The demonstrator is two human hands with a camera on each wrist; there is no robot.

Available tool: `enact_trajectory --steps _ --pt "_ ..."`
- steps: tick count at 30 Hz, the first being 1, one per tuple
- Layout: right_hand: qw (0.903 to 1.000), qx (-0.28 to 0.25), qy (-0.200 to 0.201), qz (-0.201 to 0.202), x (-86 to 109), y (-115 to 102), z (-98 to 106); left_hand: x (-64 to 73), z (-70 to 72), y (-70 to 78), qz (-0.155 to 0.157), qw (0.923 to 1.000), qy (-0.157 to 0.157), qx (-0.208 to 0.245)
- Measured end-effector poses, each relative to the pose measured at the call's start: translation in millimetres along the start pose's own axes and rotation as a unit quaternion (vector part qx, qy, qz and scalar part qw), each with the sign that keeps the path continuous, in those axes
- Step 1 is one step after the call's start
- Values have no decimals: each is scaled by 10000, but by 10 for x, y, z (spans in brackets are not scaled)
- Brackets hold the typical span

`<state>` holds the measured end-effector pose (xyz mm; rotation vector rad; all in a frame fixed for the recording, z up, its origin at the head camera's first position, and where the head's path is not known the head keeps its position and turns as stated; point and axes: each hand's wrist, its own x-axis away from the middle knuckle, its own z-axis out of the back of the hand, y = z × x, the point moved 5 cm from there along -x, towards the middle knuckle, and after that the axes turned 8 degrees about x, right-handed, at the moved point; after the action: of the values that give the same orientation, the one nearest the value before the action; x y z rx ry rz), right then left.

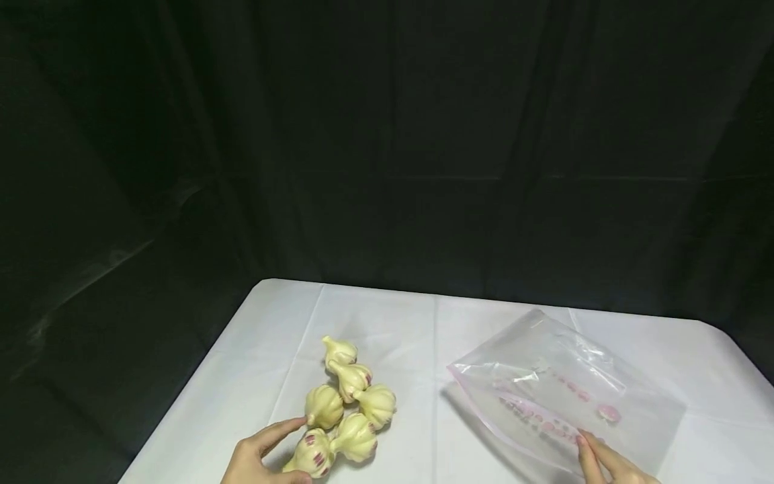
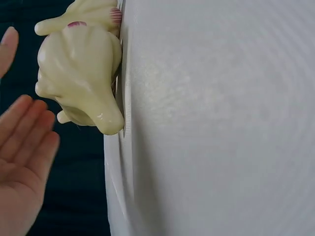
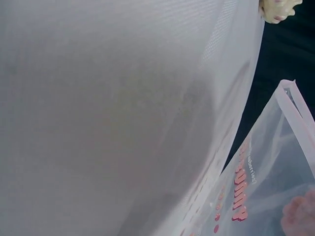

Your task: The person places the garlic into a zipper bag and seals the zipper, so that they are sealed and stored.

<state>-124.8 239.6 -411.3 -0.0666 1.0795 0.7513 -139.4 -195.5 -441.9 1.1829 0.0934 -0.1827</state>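
Several pale garlic bulbs [image 1: 355, 437] with purple streaks lie in a cluster on the left half of the white table. My left hand [image 1: 261, 454] is at the cluster's near left side, thumb and fingers spread beside the nearest bulb [image 1: 314, 454]. In the left wrist view, the straight fingers [image 2: 29, 137] stand a little apart from a bulb [image 2: 81, 69]. On the right, my right hand [image 1: 611, 464] pinches a clear plastic bag [image 1: 641, 396] with pink print and a pink-edged mouth. The bag [image 3: 275, 147] looks empty and is held tilted.
A white cloth covers the table [image 1: 405, 323], which has rounded far corners. Black curtain [image 1: 387, 148] hangs behind it and along the left side.
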Motion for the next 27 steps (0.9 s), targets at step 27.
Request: enact_trajectory --steps 27 --pt "9941 275 -1040 -147 -58 -38 34 -137 -181 -206 960 9876 -1237 93"
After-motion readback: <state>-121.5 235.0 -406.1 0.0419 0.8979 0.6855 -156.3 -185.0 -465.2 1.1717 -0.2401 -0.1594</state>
